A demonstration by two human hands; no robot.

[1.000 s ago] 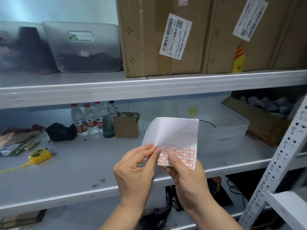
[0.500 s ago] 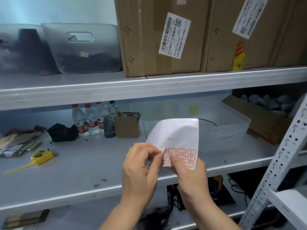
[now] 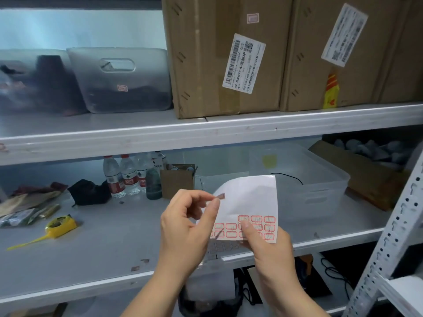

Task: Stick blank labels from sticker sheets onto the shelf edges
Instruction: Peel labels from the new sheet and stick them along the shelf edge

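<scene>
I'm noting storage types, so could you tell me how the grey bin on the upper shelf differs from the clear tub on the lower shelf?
The grey bin is smoky, tall and holds dark contents; the clear tub is colourless and shallow. The grey bin carries a red-bordered label; the clear tub a yellow patch. Both are plastic with handle cut-outs.

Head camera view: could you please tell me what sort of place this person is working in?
Probably a storeroom or stockroom: grey metal shelving holds cardboard boxes with barcoded shipping labels and translucent plastic bins, with a perforated rack upright at the right.
</scene>
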